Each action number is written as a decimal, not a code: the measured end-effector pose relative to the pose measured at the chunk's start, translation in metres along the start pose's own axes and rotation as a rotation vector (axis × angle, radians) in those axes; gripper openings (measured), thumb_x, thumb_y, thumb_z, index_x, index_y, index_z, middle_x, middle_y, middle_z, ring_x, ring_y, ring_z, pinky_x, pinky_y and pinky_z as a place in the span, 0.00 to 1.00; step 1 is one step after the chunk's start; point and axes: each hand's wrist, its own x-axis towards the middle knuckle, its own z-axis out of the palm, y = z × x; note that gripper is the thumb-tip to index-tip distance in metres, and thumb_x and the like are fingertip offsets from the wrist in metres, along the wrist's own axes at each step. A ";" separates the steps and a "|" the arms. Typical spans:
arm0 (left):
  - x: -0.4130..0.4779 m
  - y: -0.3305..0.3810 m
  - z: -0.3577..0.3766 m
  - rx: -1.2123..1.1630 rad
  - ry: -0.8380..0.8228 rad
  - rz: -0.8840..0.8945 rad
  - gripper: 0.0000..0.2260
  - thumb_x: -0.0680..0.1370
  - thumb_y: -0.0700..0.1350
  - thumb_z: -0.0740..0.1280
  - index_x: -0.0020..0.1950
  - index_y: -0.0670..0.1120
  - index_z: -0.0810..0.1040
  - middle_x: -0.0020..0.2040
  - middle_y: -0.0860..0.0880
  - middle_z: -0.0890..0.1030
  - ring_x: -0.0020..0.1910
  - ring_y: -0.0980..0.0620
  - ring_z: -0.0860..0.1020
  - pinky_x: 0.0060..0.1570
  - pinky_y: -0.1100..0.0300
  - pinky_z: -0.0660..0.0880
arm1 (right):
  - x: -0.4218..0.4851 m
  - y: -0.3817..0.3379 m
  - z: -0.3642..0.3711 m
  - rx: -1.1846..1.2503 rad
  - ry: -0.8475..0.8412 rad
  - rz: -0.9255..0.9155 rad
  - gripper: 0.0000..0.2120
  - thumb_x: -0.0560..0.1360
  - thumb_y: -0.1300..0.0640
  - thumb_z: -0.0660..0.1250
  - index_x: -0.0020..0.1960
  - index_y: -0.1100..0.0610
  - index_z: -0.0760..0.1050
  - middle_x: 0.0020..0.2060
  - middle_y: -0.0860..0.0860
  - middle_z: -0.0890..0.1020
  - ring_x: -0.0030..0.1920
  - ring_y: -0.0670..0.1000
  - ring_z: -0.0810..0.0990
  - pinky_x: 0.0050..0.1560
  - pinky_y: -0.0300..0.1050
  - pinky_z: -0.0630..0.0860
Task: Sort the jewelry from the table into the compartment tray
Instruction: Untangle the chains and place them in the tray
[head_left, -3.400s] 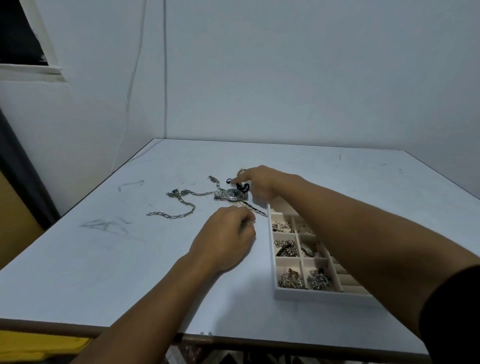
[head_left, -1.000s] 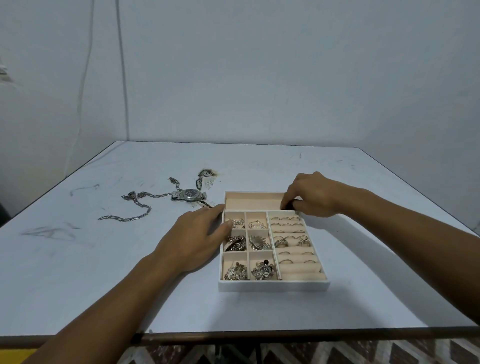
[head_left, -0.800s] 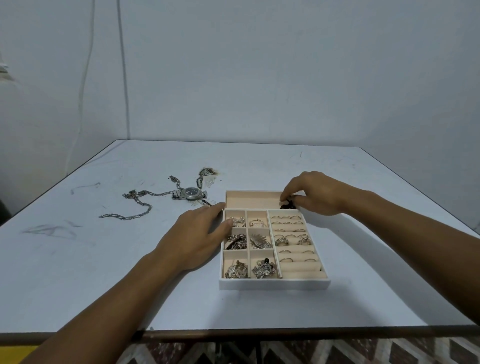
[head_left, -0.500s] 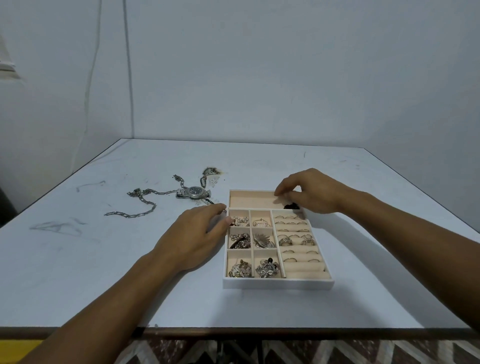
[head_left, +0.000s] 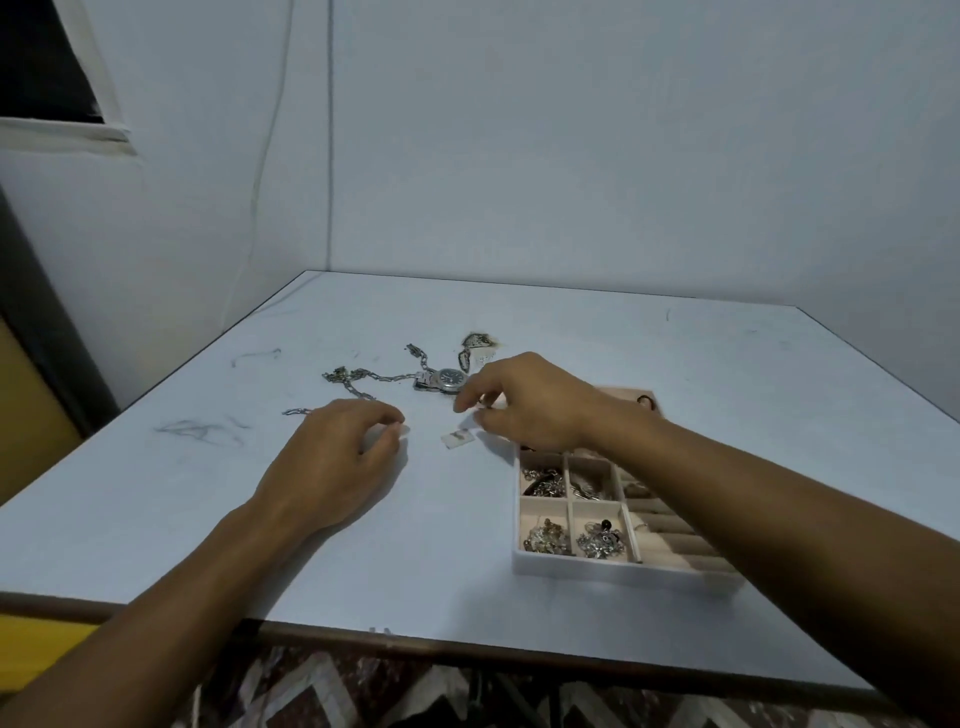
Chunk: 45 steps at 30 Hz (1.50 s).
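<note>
Noting tray (head_left: 571, 566) sitting near right on table (head_left: 156, 519): white walls, beige lining, small square cells heaped with silvery pieces, ring rolls along its right side partly hidden under the right forearm.

Seeing left hand (head_left: 332, 462) resting on the tabletop left of tray, fingers loosely curled, tips touching the surface, gripping nothing visible.

Finding small white card (head_left: 457, 439) lying flat between the two hands, something tiny and dark on it.

Watching right hand (head_left: 524, 400) hovering just past the card, over tray's far-left corner, thumb and forefinger drawn close; unable to tell whether pinching anything.

Spotting beyond, on bare table:
- watch (head_left: 448, 379), dark dial, steel band, lying just beside the right fingers
- thin silver chain (head_left: 358, 383) trailing left from beside it toward left hand
- pale crumpled piece (head_left: 478, 341) lying farthest back, too blurred for naming
</note>
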 end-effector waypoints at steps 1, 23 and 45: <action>-0.001 -0.008 -0.005 0.019 0.017 -0.014 0.08 0.78 0.44 0.64 0.51 0.47 0.82 0.50 0.53 0.83 0.52 0.52 0.77 0.48 0.62 0.66 | 0.008 -0.006 0.005 -0.011 -0.011 -0.009 0.14 0.76 0.59 0.64 0.59 0.51 0.80 0.57 0.48 0.81 0.51 0.45 0.76 0.57 0.44 0.73; 0.025 -0.098 -0.040 0.107 -0.066 -0.231 0.05 0.76 0.49 0.69 0.40 0.52 0.76 0.49 0.51 0.80 0.53 0.49 0.75 0.54 0.50 0.72 | 0.100 -0.053 0.059 -0.224 -0.062 -0.054 0.08 0.74 0.64 0.63 0.43 0.52 0.72 0.46 0.47 0.72 0.45 0.50 0.74 0.37 0.45 0.72; 0.018 -0.094 -0.047 0.127 0.035 -0.242 0.11 0.80 0.43 0.61 0.61 0.44 0.75 0.49 0.45 0.79 0.56 0.43 0.73 0.53 0.50 0.72 | 0.107 -0.083 0.037 0.256 0.122 -0.064 0.04 0.77 0.60 0.56 0.48 0.59 0.69 0.44 0.54 0.81 0.43 0.54 0.77 0.49 0.55 0.75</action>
